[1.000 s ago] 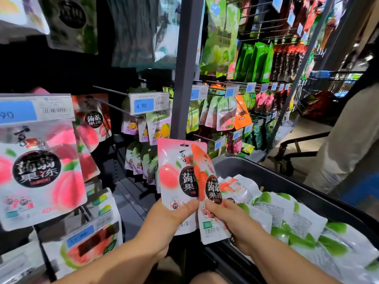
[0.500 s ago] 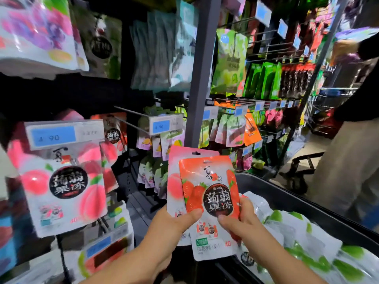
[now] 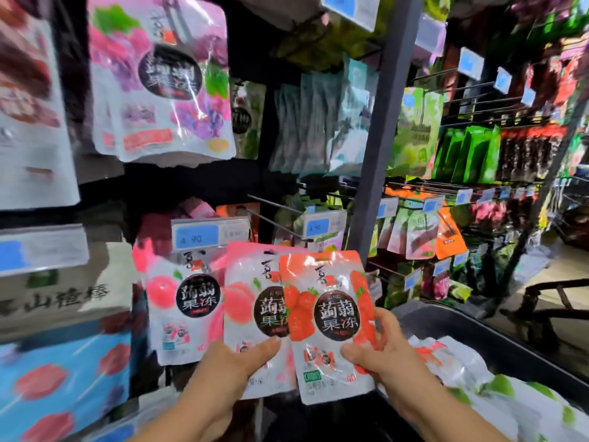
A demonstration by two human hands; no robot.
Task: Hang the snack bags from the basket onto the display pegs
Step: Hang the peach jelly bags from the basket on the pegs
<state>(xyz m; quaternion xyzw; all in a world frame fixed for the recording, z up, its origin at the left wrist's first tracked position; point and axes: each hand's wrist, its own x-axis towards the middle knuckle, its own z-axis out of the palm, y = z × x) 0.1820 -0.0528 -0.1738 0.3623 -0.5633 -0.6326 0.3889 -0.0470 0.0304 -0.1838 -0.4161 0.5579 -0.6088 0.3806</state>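
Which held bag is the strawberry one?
The strawberry bag in the right hand, red-topped and overlapping in front; the peach bag in the left hand is pale pink.

"蒟蒻果冻" on strawberry bag (image 3: 331, 317); "山楂棒" on carton (image 3: 60, 299)

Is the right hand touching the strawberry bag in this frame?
Touching. The head view shows the right hand pinching the strawberry bag at its lower right edge, thumb across the front and fingers curled round the edge.

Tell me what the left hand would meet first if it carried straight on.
Likely the hanging peach bags and their price tag, just beyond the peach bag that the left hand holds; depth is unclear.
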